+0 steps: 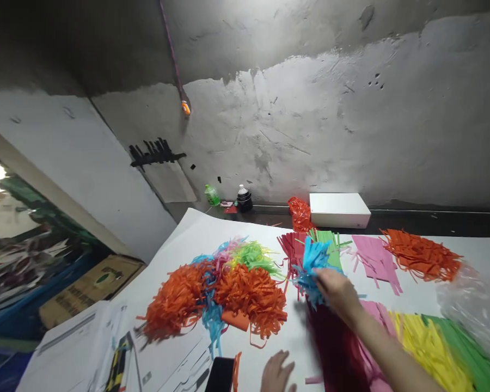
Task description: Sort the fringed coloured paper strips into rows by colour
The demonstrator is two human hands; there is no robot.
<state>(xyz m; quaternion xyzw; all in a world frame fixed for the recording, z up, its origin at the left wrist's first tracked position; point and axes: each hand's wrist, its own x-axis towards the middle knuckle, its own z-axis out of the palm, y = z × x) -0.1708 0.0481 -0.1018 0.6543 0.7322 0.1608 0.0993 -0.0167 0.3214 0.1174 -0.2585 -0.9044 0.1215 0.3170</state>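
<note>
My right hand (335,291) is closed on a blue fringed-paper tassel (312,264), lifted over red fringed paper (291,247) and light green fringed paper (330,239). Beneath that forearm runs a dark red sheet (335,348); part of it is hidden. At the bottom edge, my left hand (276,373) has its fingers apart and holds nothing. Left of it lie a black phone (220,374) and a thin orange strip. Beyond these, orange fringed-paper bunches (251,296) are heaped with blue, pink and yellow-green ones.
On the right are pink fringed paper (375,256), an orange bunch (422,253), yellow fringe (430,348), green fringe (465,348) and clear plastic (473,299). A white box (338,209) and red bag (300,213) stand by the wall. Papers (73,348) and a cutter (117,365) lie left.
</note>
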